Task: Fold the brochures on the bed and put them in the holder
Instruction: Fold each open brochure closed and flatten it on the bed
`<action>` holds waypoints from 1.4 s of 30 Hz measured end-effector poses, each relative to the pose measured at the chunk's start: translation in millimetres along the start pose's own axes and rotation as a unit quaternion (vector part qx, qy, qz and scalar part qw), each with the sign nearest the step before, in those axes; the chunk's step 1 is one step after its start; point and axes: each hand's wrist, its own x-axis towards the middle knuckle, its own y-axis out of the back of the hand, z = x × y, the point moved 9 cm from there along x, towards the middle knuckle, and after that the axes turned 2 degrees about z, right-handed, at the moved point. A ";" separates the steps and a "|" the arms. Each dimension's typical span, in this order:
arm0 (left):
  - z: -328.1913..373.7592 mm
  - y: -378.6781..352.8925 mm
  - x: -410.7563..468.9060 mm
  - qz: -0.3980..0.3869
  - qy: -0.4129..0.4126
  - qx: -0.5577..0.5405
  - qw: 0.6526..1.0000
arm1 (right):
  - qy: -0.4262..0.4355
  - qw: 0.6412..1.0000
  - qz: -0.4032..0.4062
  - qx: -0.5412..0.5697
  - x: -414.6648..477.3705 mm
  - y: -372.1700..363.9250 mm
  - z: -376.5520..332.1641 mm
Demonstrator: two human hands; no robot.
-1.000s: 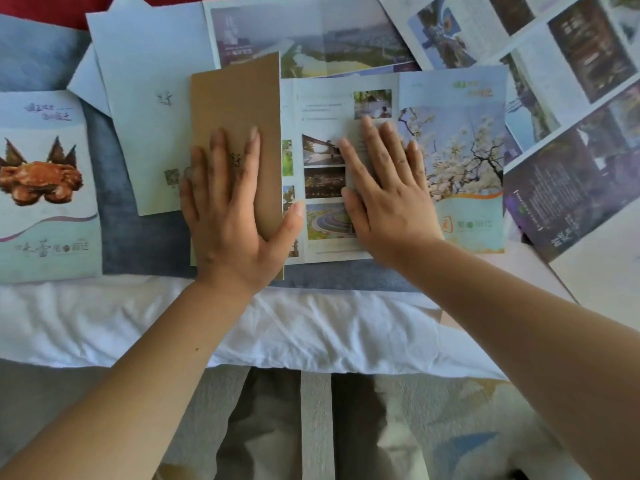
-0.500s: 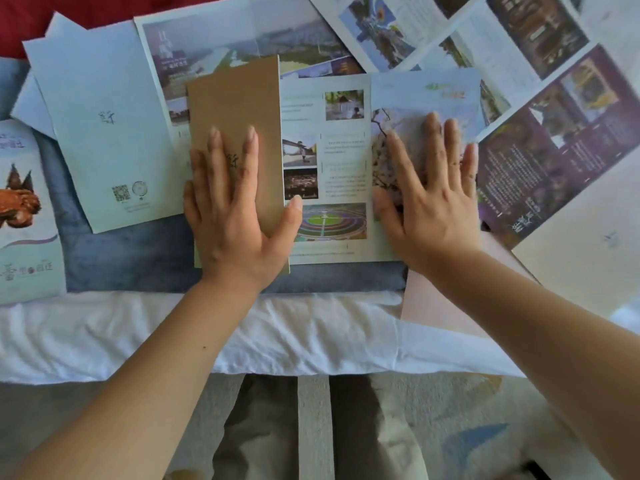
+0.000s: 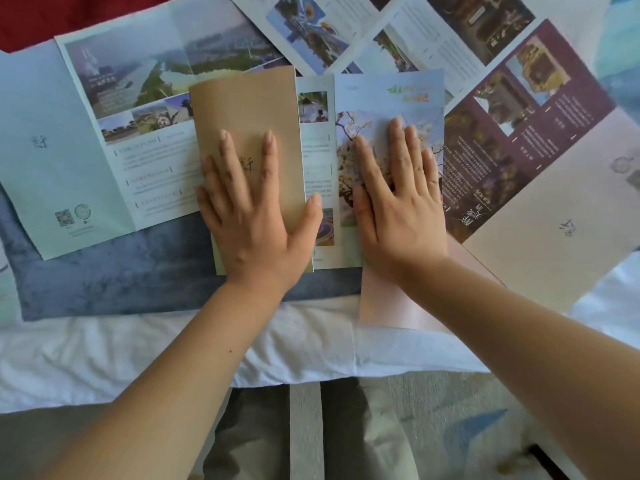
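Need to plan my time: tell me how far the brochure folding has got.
Barely begun. One brochure's brown panel is folded over, pressed flat by the left hand; the right hand flattens its blossom panel. The pale blue brochure, purple brochure and others lie unfolded. No holder in view.

Soft, even daylight, pretty sharp around the fingers (image 3: 267,161), but the brochures (image 3: 519,98) past them go smeary and warped.

QR code (image 3: 64,217): pale green brochure (image 3: 52,98), left of brown brochure panel (image 3: 242,105); other lettering too blurred to read
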 end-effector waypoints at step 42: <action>-98.7 1.4 -4.0 0.043 -0.041 0.118 0.991 | 0.065 0.997 -0.046 0.023 2.4 -38.1 -123.3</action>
